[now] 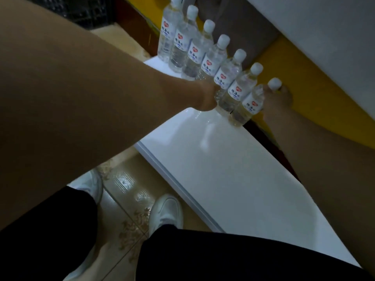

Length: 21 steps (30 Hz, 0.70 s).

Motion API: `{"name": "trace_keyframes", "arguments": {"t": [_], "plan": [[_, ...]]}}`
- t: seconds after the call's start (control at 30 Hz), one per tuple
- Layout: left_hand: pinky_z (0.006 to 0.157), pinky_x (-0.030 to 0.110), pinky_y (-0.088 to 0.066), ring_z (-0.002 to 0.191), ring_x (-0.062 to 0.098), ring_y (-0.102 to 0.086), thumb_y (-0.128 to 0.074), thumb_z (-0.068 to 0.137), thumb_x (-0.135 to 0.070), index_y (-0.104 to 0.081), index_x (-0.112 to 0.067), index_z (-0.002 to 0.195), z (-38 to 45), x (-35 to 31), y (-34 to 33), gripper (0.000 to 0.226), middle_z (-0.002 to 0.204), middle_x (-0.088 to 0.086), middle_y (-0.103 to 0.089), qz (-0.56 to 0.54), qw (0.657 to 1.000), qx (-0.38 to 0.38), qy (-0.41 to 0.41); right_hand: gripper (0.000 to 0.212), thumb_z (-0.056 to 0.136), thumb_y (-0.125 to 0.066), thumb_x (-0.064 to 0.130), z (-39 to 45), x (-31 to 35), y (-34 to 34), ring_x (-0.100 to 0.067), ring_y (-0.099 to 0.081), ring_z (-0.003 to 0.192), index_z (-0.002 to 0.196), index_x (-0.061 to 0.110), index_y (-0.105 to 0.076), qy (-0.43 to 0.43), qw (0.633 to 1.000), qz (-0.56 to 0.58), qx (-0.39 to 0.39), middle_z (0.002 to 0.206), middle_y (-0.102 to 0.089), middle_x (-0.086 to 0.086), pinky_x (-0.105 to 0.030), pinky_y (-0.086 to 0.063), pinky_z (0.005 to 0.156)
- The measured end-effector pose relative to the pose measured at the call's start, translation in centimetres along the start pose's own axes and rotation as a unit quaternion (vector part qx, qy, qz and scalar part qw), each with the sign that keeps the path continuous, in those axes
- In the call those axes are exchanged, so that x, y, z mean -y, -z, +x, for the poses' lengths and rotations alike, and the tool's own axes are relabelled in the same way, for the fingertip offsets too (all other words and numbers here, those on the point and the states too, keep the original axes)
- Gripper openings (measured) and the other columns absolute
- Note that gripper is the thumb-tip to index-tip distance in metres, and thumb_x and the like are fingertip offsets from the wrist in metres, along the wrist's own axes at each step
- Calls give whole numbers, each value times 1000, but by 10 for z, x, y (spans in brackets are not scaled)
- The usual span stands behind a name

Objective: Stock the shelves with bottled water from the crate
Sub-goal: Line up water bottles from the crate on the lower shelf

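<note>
We are gripping the end bottle point(248, 107) by its neck with our right hand point(277, 100); left hand point(207, 98) is wrapped on a bottle in the row point(205, 47) — nudging could be toppling neighbours off the shelf point(213, 159).

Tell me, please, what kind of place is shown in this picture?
Probably a small shop. A row of identical labelled water bottles stands along a white shelf, a dark crate sits on the tiled floor, and another shelf hangs above.

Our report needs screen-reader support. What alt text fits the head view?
Seven water bottles stand in a row on a white shelf. The right hand grips the nearest bottle by its neck, and the left hand touches the row's base.
</note>
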<state>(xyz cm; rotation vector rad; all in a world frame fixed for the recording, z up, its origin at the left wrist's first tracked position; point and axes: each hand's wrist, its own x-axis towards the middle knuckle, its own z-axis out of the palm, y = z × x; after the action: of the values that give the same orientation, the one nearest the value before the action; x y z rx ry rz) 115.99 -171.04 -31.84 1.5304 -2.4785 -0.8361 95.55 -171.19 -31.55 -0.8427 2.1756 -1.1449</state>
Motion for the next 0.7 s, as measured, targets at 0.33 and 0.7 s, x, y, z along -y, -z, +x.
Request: {"name": "trace_keyframes", "arguments": {"t": [0.33, 0.7], "plan": [[109, 33, -32, 137, 29, -39, -42, 102, -25, -26, -15, 152, -6, 23, 12, 54, 153, 11, -36, -22, 999, 24, 18, 62, 86, -71, 39, -1, 3, 0, -33, -56, 120, 138, 16, -46, -34, 999, -37, 1, 139, -52, -11, -52, -53, 92], [109, 35, -33, 137, 30, -40, -43, 101, -29, -25, -14, 153, 3, 21, 0, 57, 152, 13, -39, -17, 999, 48, 18, 65, 87, -72, 32, 5, 4, 0, -35, -53, 125, 142, 13, -44, -55, 997, -36, -29, 144, -48, -13, -52, -55, 90]]}}
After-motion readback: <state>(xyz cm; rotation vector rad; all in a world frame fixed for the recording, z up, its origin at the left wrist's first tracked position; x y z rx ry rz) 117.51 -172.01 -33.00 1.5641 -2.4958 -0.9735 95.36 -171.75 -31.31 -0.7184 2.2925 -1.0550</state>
